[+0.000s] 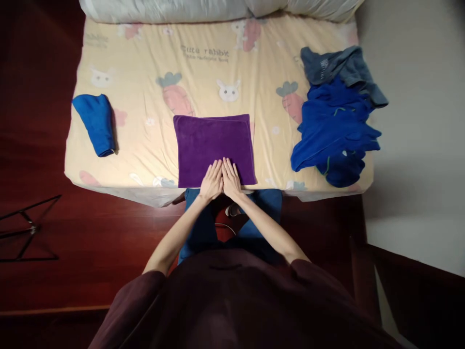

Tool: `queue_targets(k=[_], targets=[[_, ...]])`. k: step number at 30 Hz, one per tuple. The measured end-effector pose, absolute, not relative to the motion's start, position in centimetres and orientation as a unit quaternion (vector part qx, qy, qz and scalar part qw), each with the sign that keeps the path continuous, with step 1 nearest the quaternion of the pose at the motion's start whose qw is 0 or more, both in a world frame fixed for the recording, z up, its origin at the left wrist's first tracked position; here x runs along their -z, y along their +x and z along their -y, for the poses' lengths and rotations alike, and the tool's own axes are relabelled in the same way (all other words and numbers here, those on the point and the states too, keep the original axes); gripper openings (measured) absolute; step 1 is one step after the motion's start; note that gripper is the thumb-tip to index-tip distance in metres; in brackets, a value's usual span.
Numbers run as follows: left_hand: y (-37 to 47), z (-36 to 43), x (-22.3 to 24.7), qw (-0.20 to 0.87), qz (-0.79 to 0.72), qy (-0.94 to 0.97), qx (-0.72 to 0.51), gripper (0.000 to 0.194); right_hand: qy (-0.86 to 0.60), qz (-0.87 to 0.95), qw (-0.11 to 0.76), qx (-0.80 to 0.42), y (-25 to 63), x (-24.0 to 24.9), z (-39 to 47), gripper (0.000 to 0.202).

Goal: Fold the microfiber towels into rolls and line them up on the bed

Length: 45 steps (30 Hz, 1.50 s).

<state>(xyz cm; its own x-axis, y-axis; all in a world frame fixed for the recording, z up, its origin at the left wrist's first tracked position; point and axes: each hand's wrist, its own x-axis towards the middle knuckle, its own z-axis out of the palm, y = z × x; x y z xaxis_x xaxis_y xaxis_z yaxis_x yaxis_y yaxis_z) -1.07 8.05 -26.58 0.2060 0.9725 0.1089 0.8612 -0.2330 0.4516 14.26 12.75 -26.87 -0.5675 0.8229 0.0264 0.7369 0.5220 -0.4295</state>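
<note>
A purple cloth (214, 140), folded into a rectangle, lies flat at the front edge of the bed. On its lower part rest my left hand (211, 182) and my right hand (231, 179), side by side and touching, palms down with fingers stretched out. Neither hand grips anything. To the left is a rolled or folded blue cloth (97, 123). A loose heap of blue cloths (332, 123) lies on the right, with a grey-blue cloth (336, 68) at its far end.
The bed (141, 97) has a yellow sheet with carrots and rabbits. A pale quilt (174, 10) runs along its far edge. A black metal stand (32, 229) is on the floor at left; a white wall (417, 135) is at right.
</note>
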Motion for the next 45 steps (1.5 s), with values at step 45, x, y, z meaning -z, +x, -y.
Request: queue_targets(k=[45], targets=[[-15.3,-1.3,27.1,0.243,-0.666,0.618,-0.339,0.042,-0.471,0.798,0.277,-0.254,28.0,28.2,-13.8,0.052]])
